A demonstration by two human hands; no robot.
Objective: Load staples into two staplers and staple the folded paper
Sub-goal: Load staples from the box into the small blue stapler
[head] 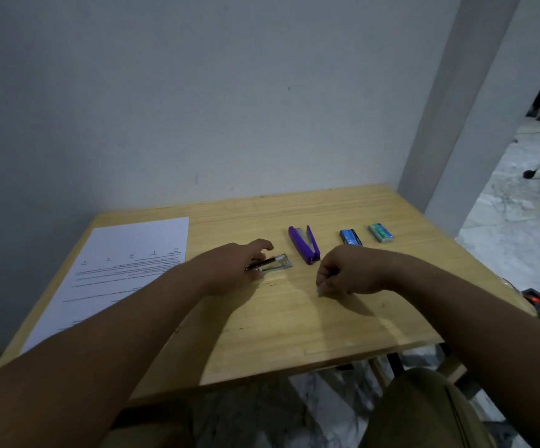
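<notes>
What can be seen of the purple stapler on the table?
The purple stapler looks like plastic, with a silver metal channel inside. It lies hinged open in a narrow V on the wooden table, hinge toward the person. It sits between the small black stapler and the blue box. No hand touches it.

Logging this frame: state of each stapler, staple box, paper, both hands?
Purple stapler: hinged open, on table.
Silver stapler: open, under left hand, which grips it.
Blue box: closed, untouched.
Green box: closed, untouched.
Paper: flat, unfolded.
Right hand: fingers curled, pinching something small, likely staples.
</notes>
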